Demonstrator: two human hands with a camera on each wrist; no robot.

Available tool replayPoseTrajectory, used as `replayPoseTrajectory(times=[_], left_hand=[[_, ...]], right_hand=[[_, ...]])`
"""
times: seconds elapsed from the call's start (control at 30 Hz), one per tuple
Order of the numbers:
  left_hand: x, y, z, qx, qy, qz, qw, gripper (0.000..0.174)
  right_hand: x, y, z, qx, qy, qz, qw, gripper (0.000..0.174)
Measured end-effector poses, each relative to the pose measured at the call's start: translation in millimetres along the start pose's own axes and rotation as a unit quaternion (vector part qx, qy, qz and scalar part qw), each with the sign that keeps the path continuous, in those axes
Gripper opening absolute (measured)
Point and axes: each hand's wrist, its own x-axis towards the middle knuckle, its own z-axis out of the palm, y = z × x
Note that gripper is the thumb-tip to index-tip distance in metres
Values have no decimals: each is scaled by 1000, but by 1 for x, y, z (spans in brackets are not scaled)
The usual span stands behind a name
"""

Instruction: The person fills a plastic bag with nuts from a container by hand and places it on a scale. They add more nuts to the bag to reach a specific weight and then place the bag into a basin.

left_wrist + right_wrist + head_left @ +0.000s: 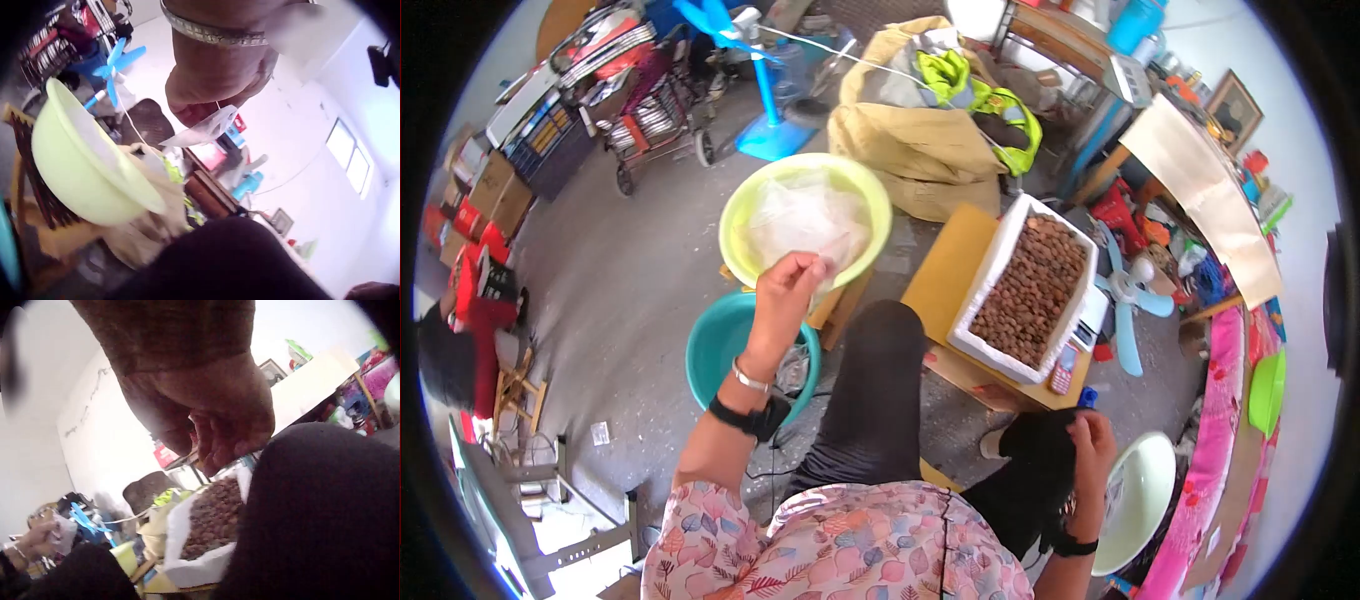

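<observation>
My left hand (778,305) pinches a small clear plastic bag (209,130) between thumb and fingers. It is raised over the near rim of a pale yellow-green basin (738,252), which holds a heap of thin clear bags (805,215). Under the left forearm stands a teal basin (705,350) with some dark and clear items inside. My right hand (1092,450) hangs by the right knee, fingers loosely curled, and nothing shows between them. Ahead of it, a white foam box (967,345) holds many brown, round, nut-like pieces (1035,290).
The foam box stands on a cardboard-topped surface (945,265) beside a phone (1064,368) and a small white scale (1092,318). A blue fan (1127,290) is to its right. A pale basin (1145,490) lies at lower right; tan sacks (910,150) sit behind.
</observation>
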Motion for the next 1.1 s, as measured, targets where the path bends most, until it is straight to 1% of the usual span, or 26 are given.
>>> replayPoseTrajectory(times=[0.03, 0.07, 0.1, 0.13, 0.17, 0.23, 0.3, 0.37, 0.4, 0.43, 0.57, 0.67, 0.73, 0.77, 0.87, 0.93, 0.97, 1.03, 1.07, 1.1], left_hand=[[-16, 11, 16, 4, -16, -6, 1000, 10], [-31, 24, 31, 18, -38, -5, 999, 6], [-43, 30, 47, 62, -53, 73, 994, 5], [-53, 35, 64, 101, -68, 152, 981, 6], [-64, 46, 80, 154, -89, 221, 959, 10], [-81, 58, 108, 239, -135, 350, 896, 22], [-96, 62, 131, 240, -173, 414, 861, 26], [-111, 57, 146, 249, -204, 459, 828, 33], [-117, 53, 151, 248, -221, 446, 831, 31], [-124, 50, 154, 248, -237, 433, 833, 30], [-143, 43, 163, 205, -271, 382, 859, 25], [-152, 41, 162, 143, -274, 275, 910, 16], [-152, 45, 160, 115, -288, 173, 935, 12], [-151, 46, 158, 101, -292, 121, 943, 11], [-149, 33, 156, 56, -310, 14, 949, 16], [-150, 31, 159, 67, -277, 33, 958, 21], [-150, 32, 162, 72, -260, 43, 962, 23], [-145, 39, 175, 65, -197, 112, 972, 24], [-143, 41, 179, 62, -165, 145, 974, 25], [-139, 36, 178, 10, -227, 60, 972, 23]], right_hand=[[-3, -21, 7, 48, -29, 12, 998, 12], [-9, -48, 16, 62, -67, -3, 996, 15], [-10, -58, 28, 83, -97, -12, 992, 18], [-17, -77, 38, 137, -124, 0, 983, 20], [-23, -93, 48, 169, -157, -11, 973, 24], [-28, -109, 64, 242, -216, 1, 946, 31], [-34, -120, 75, 310, -220, 19, 925, 30], [-39, -112, 78, 280, -201, 28, 938, 28], [-41, -106, 81, 265, -195, 31, 944, 27], [-44, -95, 84, 261, -167, 17, 951, 23], [-50, -57, 83, 247, -109, 58, 961, 19], [-54, -47, 82, 246, -68, 70, 964, 17], [-57, -49, 82, 258, -56, 78, 961, 17], [-57, -48, 83, 248, -52, 69, 965, 16], [-60, -44, 86, 223, -39, 42, 973, 16], [-62, -49, 86, 217, -25, 29, 975, 16], [-61, -50, 85, 224, -38, 30, 973, 16], [-60, -50, 80, 238, -62, 33, 969, 16], [-60, -49, 79, 233, -84, 16, 969, 16], [-59, -48, 76, 228, -106, -2, 968, 16]])
